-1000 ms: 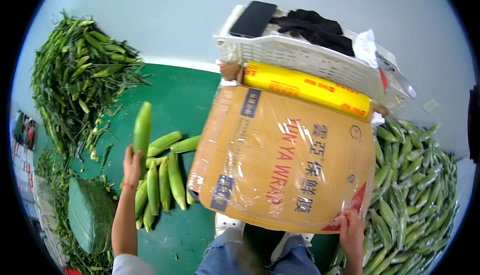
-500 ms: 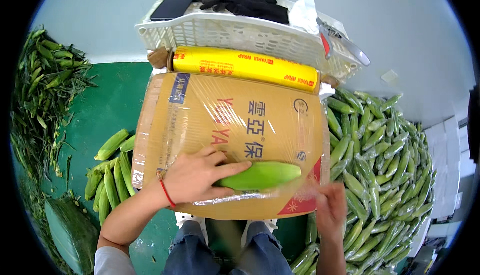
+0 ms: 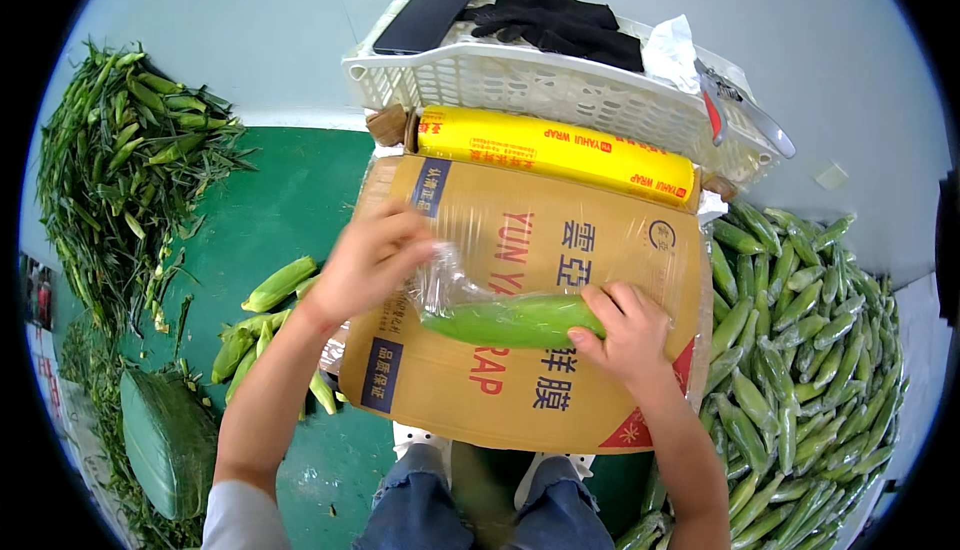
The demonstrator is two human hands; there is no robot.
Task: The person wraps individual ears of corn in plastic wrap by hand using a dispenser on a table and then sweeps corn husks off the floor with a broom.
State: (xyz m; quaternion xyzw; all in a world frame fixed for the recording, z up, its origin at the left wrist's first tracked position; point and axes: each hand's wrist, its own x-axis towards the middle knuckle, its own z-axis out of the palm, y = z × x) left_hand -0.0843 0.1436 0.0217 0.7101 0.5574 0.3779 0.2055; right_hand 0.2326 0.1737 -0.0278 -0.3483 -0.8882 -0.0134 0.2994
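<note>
An ear of green corn in its husk [image 3: 510,320] lies crosswise on a brown cardboard box [image 3: 450,400]. My right hand [image 3: 632,335] grips its right end, thumb on the near side and fingers over the top. At the other end, clear cling film [image 3: 440,275] stretches up from the husk to my left hand [image 3: 375,255], which is closed in a pinch on it and slightly blurred. Beyond the corn, a yellow roll of cling film [image 3: 550,155] lies along the far edge of the box.
Behind the roll, a white plastic basket [image 3: 540,80] carries a black phone [image 3: 428,18], black gloves [image 3: 560,25] and a grey-and-red cutting tool [image 3: 745,110]. Wrapped corn [image 3: 800,360] is heaped right. Unwrapped ears [image 3: 255,335] and stripped husks [image 3: 130,160] lie left on the green floor.
My left hand has left the corn and moved up and left, drawing film from its left end. My right hand has come in onto the right end. The whole view has shifted.
</note>
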